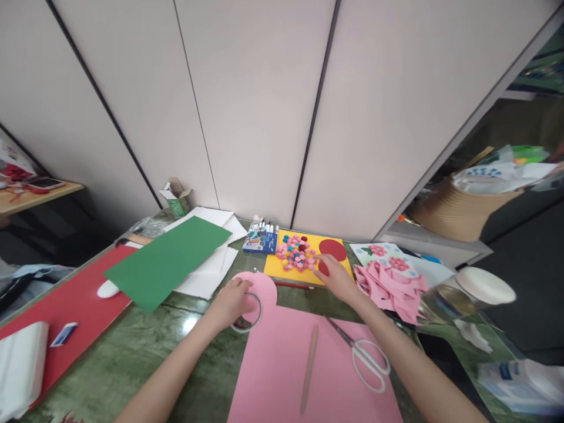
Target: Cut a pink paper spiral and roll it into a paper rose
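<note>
My left hand (231, 302) is closed on the rim of a clear-centred tape roll (259, 311), which overlaps a pink paper circle (264, 288). Over yellow paper (275, 270) reaches my right hand (335, 279), thumb and forefinger apart at the edge of a heap of pink, blue, yellow and red pom-poms (295, 254). A small red patch shows between those fingers; what it is I cannot make out. Just behind them lies a red paper circle (332, 250). Below, a large pink sheet (273, 376) carries a pencil-like stick (309, 370) and white-handled scissors (370, 364).
Green paper (170, 261) overlaps white sheets (211, 273) and red card (83, 294) at left. A marker box (259, 239) stands near the wall. Pink scraps (392, 285), a lidded jar (458, 296) and a dark phone-like slab (453, 370) lie to the right.
</note>
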### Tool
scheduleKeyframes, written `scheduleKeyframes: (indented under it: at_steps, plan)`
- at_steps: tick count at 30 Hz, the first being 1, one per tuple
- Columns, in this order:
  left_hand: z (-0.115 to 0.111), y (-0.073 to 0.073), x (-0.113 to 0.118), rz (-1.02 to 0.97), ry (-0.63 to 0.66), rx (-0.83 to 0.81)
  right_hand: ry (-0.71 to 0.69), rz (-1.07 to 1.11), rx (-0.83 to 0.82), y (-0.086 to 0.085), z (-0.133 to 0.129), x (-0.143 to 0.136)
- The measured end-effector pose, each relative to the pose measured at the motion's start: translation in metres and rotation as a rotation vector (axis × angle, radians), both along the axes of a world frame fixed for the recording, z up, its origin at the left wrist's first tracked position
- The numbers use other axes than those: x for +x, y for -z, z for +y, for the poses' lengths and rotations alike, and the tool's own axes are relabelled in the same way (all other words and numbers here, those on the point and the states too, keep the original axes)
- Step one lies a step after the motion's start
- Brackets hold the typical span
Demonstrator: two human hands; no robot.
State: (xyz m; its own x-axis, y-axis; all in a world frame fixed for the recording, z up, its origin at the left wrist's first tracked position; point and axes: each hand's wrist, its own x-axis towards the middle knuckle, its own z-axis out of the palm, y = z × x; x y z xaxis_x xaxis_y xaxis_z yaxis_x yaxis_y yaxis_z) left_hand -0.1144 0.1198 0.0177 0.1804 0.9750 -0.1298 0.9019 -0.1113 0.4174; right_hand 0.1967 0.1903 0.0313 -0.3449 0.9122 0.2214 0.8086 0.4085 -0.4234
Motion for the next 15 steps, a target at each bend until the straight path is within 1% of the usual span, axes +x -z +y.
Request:
scheduleKeyframes:
  at_steps: [3, 5, 7, 9, 11, 13, 15]
  plan:
    - [0.0, 0.004, -0.003, 0.012, -0.005, -0.016, 0.016, 0.036, -0.004, -0.011, -0.066, 0.032]
    - [0.0, 0.004, -0.007, 0.021, -0.016, -0.026, 0.115, 0.07, -0.024, -0.009, -0.108, 0.067]
    - [-0.001, 0.002, -0.013, 0.045, -0.046, -0.007, 0.228, 0.057, -0.052, 0.001, -0.147, 0.109]
    - [-0.005, -0.001, -0.024, 0.071, -0.073, 0.006, 0.375, 0.05, -0.08, 0.017, -0.183, 0.154]
    - [-0.013, -0.004, -0.038, 0.104, -0.086, 0.021, 0.544, 0.062, -0.077, 0.034, -0.214, 0.192]
    - [-0.023, -0.006, -0.055, 0.141, -0.081, 0.004, 0.655, 0.099, -0.07, 0.047, -0.238, 0.217]
    - [-0.034, -0.007, -0.071, 0.178, -0.06, -0.034, 0.722, 0.082, -0.029, 0.055, -0.253, 0.228]
